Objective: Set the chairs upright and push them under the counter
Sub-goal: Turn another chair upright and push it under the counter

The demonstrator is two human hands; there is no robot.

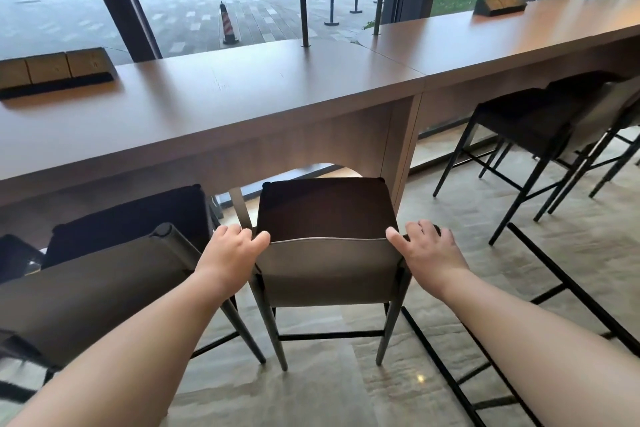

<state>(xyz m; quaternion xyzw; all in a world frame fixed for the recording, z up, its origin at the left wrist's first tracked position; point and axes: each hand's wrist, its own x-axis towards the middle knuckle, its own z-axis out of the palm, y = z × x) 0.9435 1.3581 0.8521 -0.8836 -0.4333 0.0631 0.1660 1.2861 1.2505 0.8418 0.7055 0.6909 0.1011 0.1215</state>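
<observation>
Our left hand (231, 246) and right hand (427, 248) grip the upright bar stool's backrest (329, 270) near the counter (242, 104).

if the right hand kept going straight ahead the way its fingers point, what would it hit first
Probably the counter: the right hand, gripping the chair backrest corner, points toward its front edge and support panel. Depth is hard to judge.
</observation>
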